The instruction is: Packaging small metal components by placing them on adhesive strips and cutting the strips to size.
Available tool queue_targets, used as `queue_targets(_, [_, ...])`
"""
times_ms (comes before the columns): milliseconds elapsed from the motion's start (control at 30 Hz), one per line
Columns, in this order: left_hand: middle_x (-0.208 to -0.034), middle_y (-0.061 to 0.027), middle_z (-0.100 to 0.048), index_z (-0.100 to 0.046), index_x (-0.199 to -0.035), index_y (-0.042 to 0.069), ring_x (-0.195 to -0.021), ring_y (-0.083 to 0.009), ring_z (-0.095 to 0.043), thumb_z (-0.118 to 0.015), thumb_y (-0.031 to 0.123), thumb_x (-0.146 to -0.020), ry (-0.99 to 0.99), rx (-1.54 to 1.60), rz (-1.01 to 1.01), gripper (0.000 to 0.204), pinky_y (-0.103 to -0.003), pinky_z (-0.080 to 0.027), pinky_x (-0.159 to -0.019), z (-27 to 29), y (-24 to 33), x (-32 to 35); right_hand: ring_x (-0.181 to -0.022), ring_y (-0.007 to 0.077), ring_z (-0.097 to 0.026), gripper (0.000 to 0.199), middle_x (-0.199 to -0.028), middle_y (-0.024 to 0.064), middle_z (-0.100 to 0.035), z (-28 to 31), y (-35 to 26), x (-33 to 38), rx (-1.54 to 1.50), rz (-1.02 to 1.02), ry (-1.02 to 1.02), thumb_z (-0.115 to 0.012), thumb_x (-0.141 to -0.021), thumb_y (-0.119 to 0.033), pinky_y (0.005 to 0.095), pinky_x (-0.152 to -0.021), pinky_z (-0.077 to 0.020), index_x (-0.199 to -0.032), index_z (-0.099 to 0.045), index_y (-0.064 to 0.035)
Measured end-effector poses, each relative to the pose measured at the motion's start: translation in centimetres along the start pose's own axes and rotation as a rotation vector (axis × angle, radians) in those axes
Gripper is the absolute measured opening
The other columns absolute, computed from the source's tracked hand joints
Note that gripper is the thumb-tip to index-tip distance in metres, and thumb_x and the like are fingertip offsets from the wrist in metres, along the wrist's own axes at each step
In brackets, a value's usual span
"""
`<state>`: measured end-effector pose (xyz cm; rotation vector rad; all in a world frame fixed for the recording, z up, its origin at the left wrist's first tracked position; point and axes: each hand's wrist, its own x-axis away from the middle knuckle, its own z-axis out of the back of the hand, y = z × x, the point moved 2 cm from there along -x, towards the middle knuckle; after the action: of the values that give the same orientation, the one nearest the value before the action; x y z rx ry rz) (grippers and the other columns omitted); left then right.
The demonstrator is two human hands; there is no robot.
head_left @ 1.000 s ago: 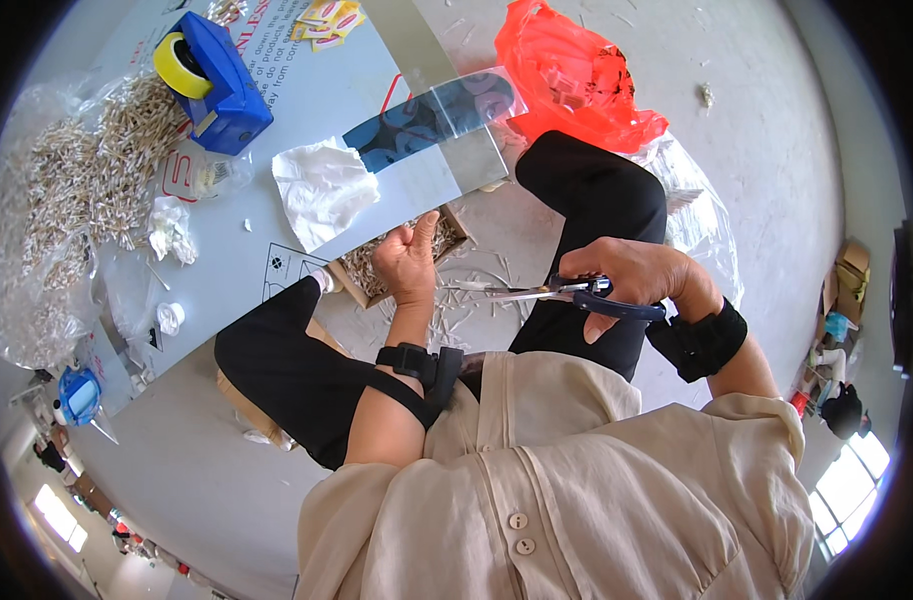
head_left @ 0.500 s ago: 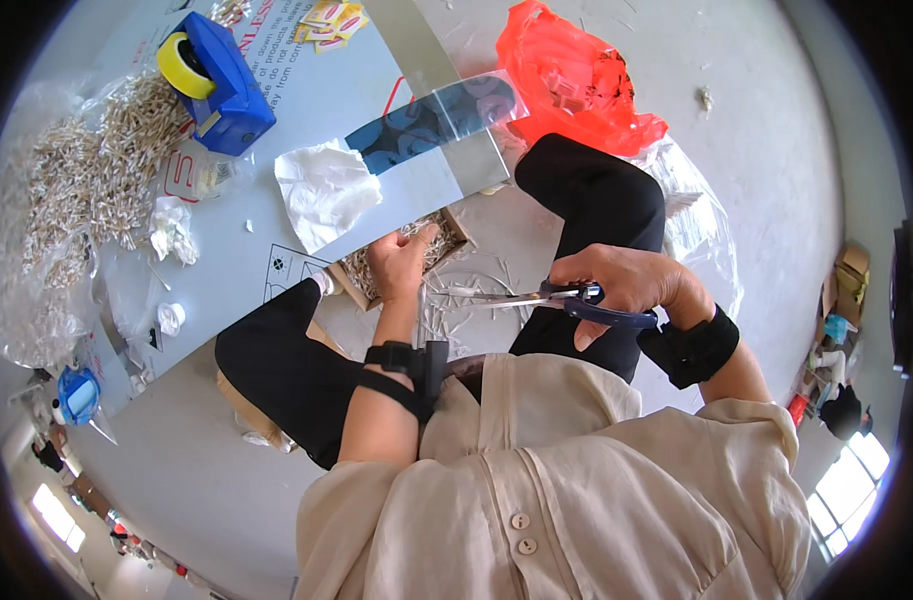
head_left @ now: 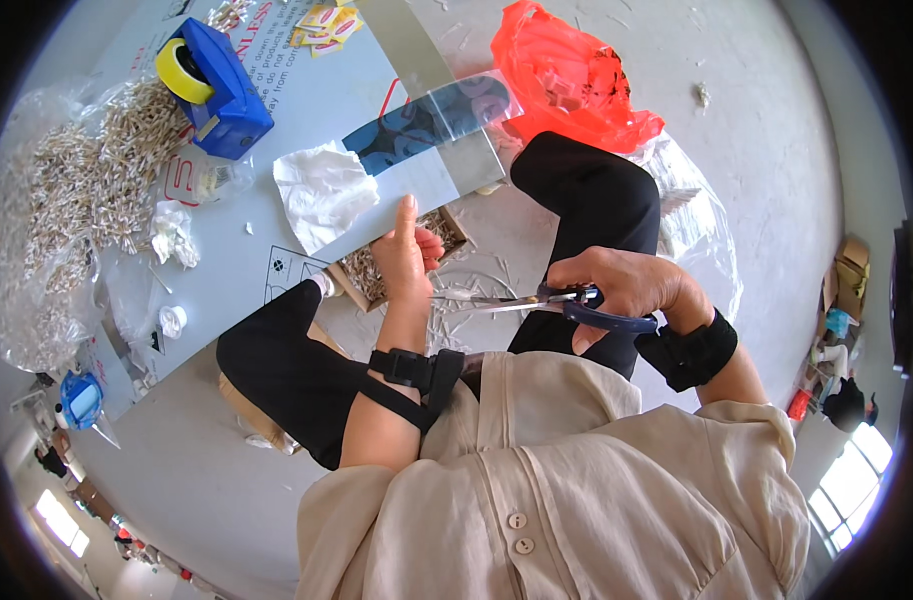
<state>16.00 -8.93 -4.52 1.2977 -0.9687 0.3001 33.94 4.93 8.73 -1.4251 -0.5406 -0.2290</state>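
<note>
My right hand grips a pair of scissors with dark blue handles. Their blades point left toward my left wrist and look slightly parted. In front of the table edge, my left hand is raised over a cardboard box of loose cotton swabs. Its thumb sticks up while the other fingers curl in; whatever they may hold is hidden. A crumpled white tissue lies on the table just beyond that hand. Loose white sticks are scattered on the floor under the scissors.
On the table are a blue tape dispenser, a clear bag of many swabs, yellow packets and a dark translucent sheet. A red plastic bag and a clear bag lie beyond my right knee.
My left hand has lifted from the box, its thumb now pointing up and its fingers curled. The scissors stay in my right hand in nearly the same place.
</note>
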Motion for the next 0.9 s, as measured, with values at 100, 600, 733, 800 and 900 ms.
queue_targets(100, [-0.053, -0.0025, -0.053, -0.057, -0.07, 0.004, -0.041, -0.0109, -0.05, -0.069, 0.042, -0.077, -0.02, -0.045, -0.076, 0.041, -0.02, -0.038, -0.039, 0.3, 0.0, 0.5, -0.068, 0.0231, -0.05, 0.05, -0.072, 0.0119, -0.055, 0.0, -0.2, 0.1, -0.025, 0.001, 0.01, -0.08, -0.066, -0.036, 0.0346, -0.066, -0.0414, -0.087, -0.058, 0.003])
queue_targets(600, [-0.059, -0.0037, -0.056, -0.06, -0.071, 0.001, -0.046, -0.0095, -0.051, -0.072, 0.027, -0.078, 0.049, 0.047, -0.231, 0.029, -0.021, -0.04, -0.042, -0.6, -0.4, 1.0, -0.074, 0.0223, -0.053, 0.054, -0.081, 0.0109, -0.058, -0.1, 0.2, -0.1, 0.022, -0.048, -0.042, -0.082, -0.064, -0.034, 0.0338, -0.07, -0.0429, -0.096, -0.058, 0.0027])
queue_targets(733, [-0.06, -0.0034, -0.057, -0.06, -0.071, 0.001, -0.047, -0.0095, -0.052, -0.069, 0.025, -0.079, 0.017, 0.08, -0.282, 0.026, -0.021, -0.04, -0.043, -0.4, -0.7, 0.9, -0.075, 0.0223, -0.053, 0.054, -0.081, 0.0108, -0.058, 0.1, -0.4, 0.1, 0.009, -0.048, -0.025, -0.082, -0.064, -0.034, 0.0338, -0.07, -0.0429, -0.096, -0.058, 0.0025])
queue_targets(800, [-0.06, -0.0033, -0.057, -0.06, -0.071, 0.001, -0.049, -0.0095, -0.052, -0.066, 0.022, -0.08, 0.028, 0.087, -0.274, 0.024, -0.02, -0.04, -0.044, -0.3, -0.8, 1.1, -0.075, 0.0222, -0.053, 0.053, -0.081, 0.0106, -0.058, 0.1, -0.5, 0.2, 0.015, -0.051, -0.02, -0.082, -0.065, -0.033, 0.0335, -0.07, -0.0431, -0.096, -0.058, 0.0024])
queue_targets(900, [-0.06, -0.0033, -0.057, -0.06, -0.07, 0.0, -0.05, -0.0091, -0.053, -0.068, 0.026, -0.079, 0.009, 0.053, -0.246, 0.028, -0.02, -0.04, -0.045, 0.1, -1.0, 1.0, -0.074, 0.0222, -0.052, 0.052, -0.081, 0.0105, -0.058, -0.1, 0.0, 0.4, -0.014, -0.055, -0.02, -0.082, -0.065, -0.032, 0.0334, -0.07, -0.0432, -0.095, -0.058, 0.0024])
